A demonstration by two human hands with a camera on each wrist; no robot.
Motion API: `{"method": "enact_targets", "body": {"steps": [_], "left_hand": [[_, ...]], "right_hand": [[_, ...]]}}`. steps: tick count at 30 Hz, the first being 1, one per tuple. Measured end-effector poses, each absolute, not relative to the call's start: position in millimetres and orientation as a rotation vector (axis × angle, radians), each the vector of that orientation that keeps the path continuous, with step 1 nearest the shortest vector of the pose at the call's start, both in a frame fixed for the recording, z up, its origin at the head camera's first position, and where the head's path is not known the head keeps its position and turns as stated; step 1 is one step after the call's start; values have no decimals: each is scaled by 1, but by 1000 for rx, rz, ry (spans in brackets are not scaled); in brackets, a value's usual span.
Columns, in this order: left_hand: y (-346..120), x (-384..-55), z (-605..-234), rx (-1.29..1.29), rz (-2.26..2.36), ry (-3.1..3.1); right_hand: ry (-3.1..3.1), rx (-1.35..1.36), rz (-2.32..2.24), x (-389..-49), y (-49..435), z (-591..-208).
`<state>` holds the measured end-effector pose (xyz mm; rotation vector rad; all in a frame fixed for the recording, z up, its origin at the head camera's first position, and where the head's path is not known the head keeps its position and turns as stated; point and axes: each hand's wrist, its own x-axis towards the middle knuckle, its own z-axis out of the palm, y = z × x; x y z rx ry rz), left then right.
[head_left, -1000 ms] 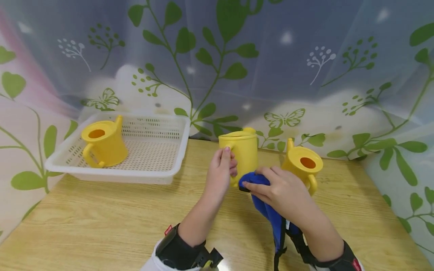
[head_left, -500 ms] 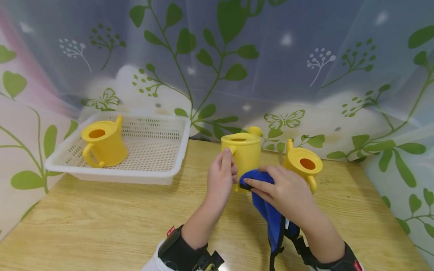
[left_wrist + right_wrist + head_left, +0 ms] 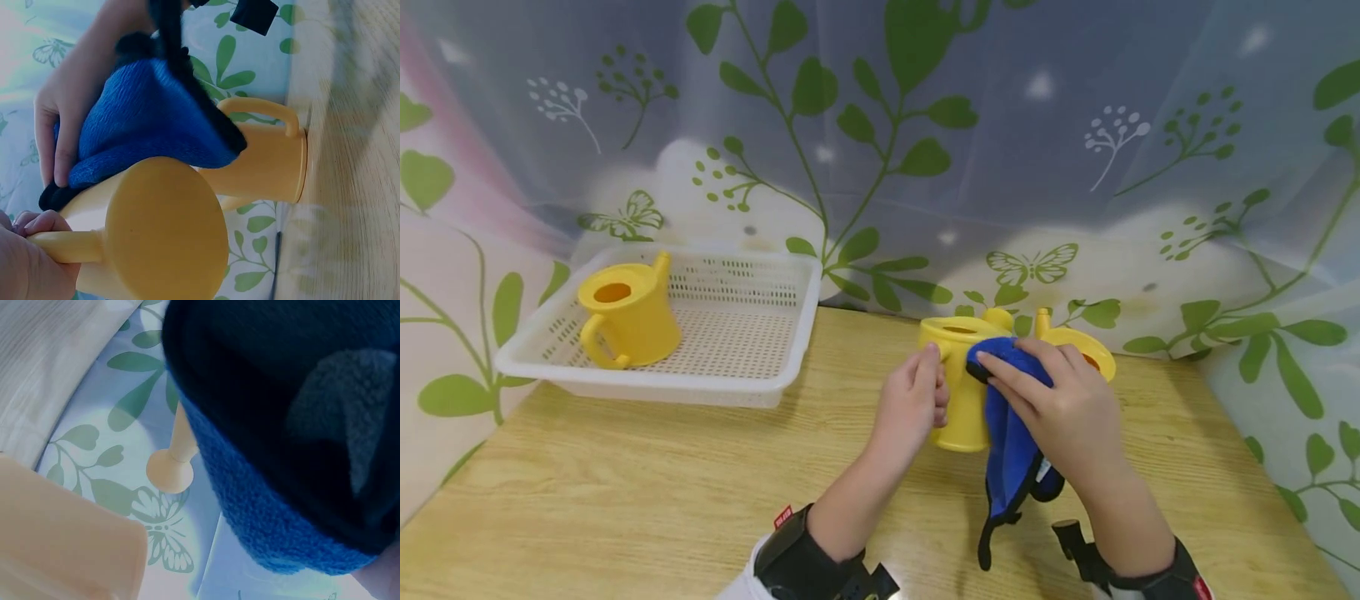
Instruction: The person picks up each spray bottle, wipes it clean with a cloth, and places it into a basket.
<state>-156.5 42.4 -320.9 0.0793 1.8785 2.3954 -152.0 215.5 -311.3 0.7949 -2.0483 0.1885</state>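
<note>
My left hand (image 3: pixel 912 400) grips the handle of a yellow watering can (image 3: pixel 964 417), held up over the table with its flat base (image 3: pixel 165 231) showing in the left wrist view. My right hand (image 3: pixel 1071 408) pinches a blue cloth (image 3: pixel 1011 417) with black edging and lays it against the can's right side near the rim. The cloth's lower end hangs down in front of the can. Behind the right hand, a second yellow watering can (image 3: pixel 1078 342) stands on the table, partly hidden. In the right wrist view the cloth (image 3: pixel 250 506) covers much of the picture.
A white perforated plastic basket (image 3: pixel 745 387) stands at the back left of the wooden table (image 3: pixel 662 483). Inside it sits another yellow watering can (image 3: pixel 640 325). A curtain (image 3: pixel 1000 150) printed with leaves and butterflies hangs right behind the table.
The held watering can has shifted right and toward me with my left hand. My right hand has carried the cloth up along the can's side to near its rim.
</note>
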Motion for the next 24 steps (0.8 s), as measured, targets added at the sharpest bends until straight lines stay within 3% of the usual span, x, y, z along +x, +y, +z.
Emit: {"method": "enact_targets", "body": {"steps": [8, 24], "left_hand": [[45, -154, -320, 91, 2412, 1827], [35, -161, -319, -7, 2512, 1749]], "right_hand": [[-1999, 713, 228, -153, 218, -310], [-2124, 953, 160, -152, 221, -311]]}}
